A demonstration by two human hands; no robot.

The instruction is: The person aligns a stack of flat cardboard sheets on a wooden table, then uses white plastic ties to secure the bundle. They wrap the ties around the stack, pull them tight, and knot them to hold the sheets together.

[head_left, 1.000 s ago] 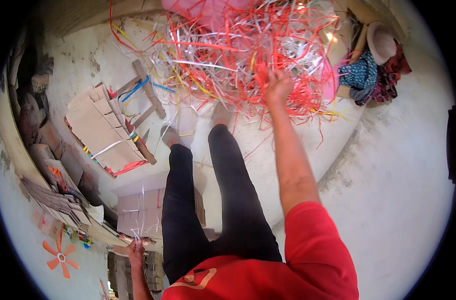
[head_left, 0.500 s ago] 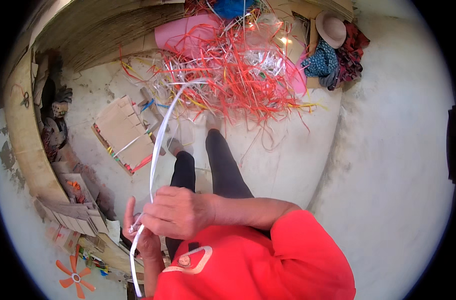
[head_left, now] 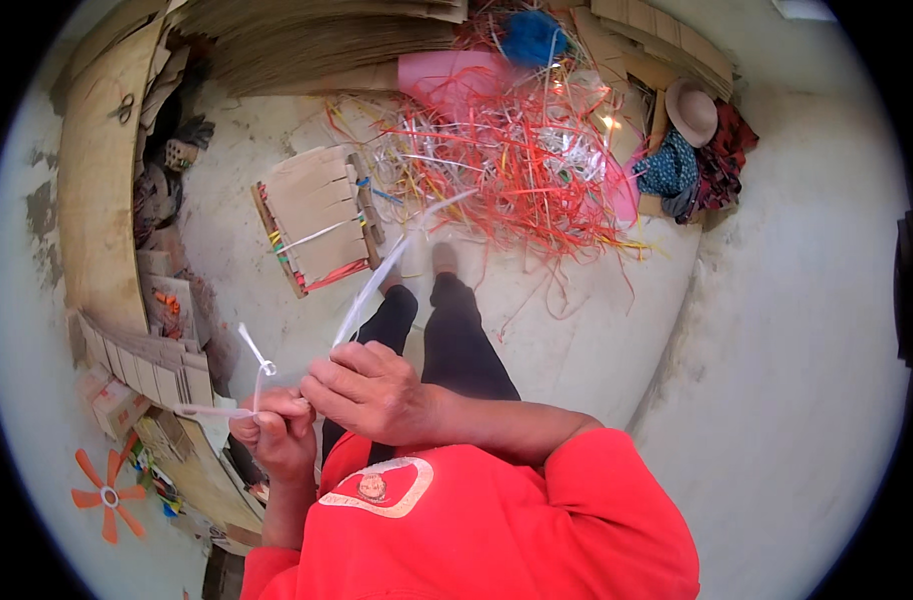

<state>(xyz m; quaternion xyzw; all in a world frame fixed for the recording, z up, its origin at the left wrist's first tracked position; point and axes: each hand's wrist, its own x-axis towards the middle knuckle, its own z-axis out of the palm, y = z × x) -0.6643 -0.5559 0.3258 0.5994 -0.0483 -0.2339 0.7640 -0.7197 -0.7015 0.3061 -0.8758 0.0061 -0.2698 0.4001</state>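
Note:
A white plastic strip [head_left: 365, 297] rises from my right hand [head_left: 372, 393], its far part blurred, toward a heap of loose strips. My right fingers are closed around it. My left hand [head_left: 282, 437] is just left of the right one, thumb and fingers pinched on white strip. From that pinch one short piece stands up with a small knot or loop [head_left: 267, 368] in it, and another tail [head_left: 212, 410] points left. Whether these pieces are joined to the long strip is hidden by my fingers.
The tangled heap of red, white and yellow strips [head_left: 517, 170] lies on the floor ahead. Nearby sits a bundle of slotted cardboard [head_left: 317, 215]. Stacked cardboard [head_left: 317, 45] lines the back. Scissors [head_left: 124, 108] rest on a board at left; an orange fan [head_left: 110, 495] stands lower left.
My hands have drawn apart slightly, and the left has turned, bringing the knotted piece into plain sight. The long strip has swung rightward. The head view has shifted, moving the surroundings mostly right.

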